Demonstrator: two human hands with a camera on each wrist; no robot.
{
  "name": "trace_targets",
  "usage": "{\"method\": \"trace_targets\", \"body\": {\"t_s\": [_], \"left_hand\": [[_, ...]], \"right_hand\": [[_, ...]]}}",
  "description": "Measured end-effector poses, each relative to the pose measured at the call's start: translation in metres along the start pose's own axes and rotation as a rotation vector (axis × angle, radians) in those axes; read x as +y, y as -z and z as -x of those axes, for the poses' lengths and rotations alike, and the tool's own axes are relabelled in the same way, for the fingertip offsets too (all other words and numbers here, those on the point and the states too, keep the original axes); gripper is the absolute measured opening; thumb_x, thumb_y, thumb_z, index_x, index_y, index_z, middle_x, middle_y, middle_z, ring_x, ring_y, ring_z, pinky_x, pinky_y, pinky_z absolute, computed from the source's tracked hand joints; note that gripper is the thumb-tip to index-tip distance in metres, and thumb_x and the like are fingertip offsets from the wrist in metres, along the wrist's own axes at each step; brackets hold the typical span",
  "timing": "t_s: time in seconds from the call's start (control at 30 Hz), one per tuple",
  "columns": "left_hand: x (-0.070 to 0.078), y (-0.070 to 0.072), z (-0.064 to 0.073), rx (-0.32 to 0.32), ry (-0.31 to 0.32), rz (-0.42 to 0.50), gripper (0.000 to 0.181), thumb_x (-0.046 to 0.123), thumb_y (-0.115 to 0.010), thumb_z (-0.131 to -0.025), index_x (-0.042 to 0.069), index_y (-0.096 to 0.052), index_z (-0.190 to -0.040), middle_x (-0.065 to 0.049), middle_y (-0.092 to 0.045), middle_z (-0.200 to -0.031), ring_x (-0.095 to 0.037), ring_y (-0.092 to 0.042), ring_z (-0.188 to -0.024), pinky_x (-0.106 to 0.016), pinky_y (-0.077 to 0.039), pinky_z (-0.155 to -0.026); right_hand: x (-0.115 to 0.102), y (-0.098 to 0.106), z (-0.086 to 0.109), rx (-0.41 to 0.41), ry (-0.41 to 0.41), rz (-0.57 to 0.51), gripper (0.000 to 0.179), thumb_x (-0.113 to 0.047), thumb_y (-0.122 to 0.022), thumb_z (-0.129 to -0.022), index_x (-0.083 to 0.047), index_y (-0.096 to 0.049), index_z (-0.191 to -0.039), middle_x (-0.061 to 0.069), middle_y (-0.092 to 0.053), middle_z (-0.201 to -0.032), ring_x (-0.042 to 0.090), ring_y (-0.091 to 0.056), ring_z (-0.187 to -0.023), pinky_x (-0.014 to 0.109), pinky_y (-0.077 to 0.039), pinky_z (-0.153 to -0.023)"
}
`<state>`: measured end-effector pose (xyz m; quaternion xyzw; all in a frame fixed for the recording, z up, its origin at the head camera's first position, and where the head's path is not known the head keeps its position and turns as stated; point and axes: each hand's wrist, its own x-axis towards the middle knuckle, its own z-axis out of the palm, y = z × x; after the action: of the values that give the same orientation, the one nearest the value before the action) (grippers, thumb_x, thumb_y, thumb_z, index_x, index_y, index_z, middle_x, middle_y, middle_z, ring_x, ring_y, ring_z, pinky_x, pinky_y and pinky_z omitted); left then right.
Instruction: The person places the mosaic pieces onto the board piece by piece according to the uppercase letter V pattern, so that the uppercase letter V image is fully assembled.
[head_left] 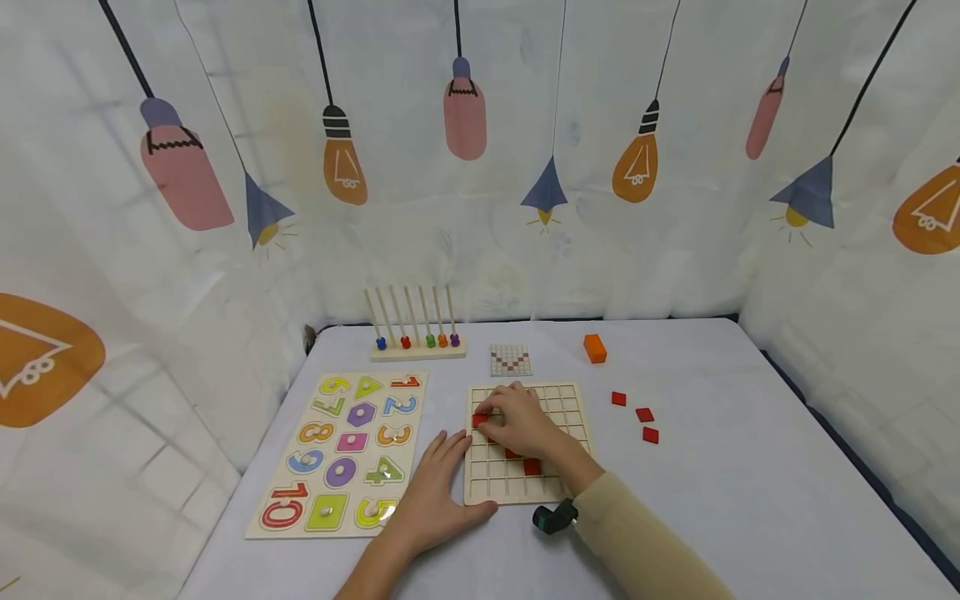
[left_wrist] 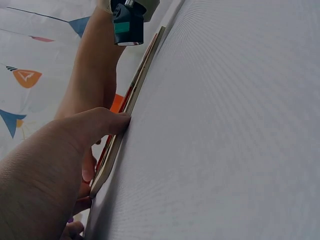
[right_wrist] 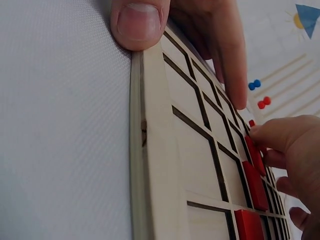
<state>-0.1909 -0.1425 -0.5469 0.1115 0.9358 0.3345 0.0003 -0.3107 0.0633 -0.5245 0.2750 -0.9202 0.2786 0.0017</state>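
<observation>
A wooden grid board point(head_left: 480, 492) lies on the table, with red square tiles point(head_left: 532, 467) set in a diagonal line of its cells. My right hand point(head_left: 521, 421) pinches a red tile point(head_left: 479, 421) at the board's left side; in the right wrist view its thumb and fingers point(right_wrist: 295, 140) are beside the tiles. Spread along the left edge and near corner of the board is my left hand point(head_left: 437, 500), its fingers fairly straight. In the left wrist view, the left thumb point(left_wrist: 117, 121) presses the board's side.
Three loose red tiles point(head_left: 644, 414) lie right of the board, below an orange block point(head_left: 595, 348). A small pattern card point(head_left: 510, 360) is behind the board. To the left are a number-and-shape puzzle point(head_left: 341, 492) and a peg stand with beads point(head_left: 418, 352).
</observation>
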Motion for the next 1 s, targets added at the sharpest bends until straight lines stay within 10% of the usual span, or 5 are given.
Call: {"method": "trace_targets", "body": {"t_s": [1.0], "left_hand": [[-0.0015, 0.0000, 0.0000, 0.000, -0.001, 0.005, 0.111, 0.072, -0.089, -0.078, 0.021, -0.049, -0.168, 0.005, -0.042, -0.178, -0.034, -0.022, -0.174, -0.065, -0.031, -0.136]], "right_hand": [[0.0020, -0.0047, -0.0023, 0.011, -0.031, 0.017, 0.029, -0.041, -0.080, -0.102, -0.028, -0.082, -0.128, -0.009, -0.073, -0.125, 0.016, -0.054, -0.115, 0.048, -0.037, -0.101]]}}
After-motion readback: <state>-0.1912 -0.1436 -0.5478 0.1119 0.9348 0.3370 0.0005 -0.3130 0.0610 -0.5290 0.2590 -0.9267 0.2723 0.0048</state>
